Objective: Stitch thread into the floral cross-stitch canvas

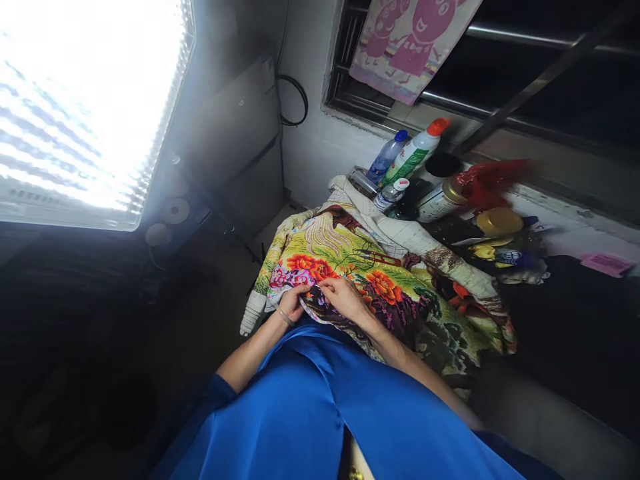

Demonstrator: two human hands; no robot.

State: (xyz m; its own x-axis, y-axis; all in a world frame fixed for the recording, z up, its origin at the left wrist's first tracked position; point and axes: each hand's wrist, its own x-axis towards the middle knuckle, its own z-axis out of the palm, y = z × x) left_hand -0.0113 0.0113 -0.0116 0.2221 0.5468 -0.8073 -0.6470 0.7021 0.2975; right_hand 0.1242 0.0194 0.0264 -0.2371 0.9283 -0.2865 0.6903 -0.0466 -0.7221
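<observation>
A large embroidered cloth (380, 267) with red and orange flowers and green leaves lies bunched in front of me. My left hand (291, 303) grips its near edge, fingers curled round the fabric. My right hand (344, 297) rests on the cloth just to the right, fingers pinched together at a spot on the stitching; what they pinch is too small to make out. The two hands almost touch. My blue garment (325, 407) fills the lower part of the view.
Behind the cloth stand several bottles (414, 157), a can (440, 200), a yellow lid (499, 221) and a red bag (487, 180). A pink towel (407, 43) hangs on window bars. A bright lamp panel (85, 100) glares at left.
</observation>
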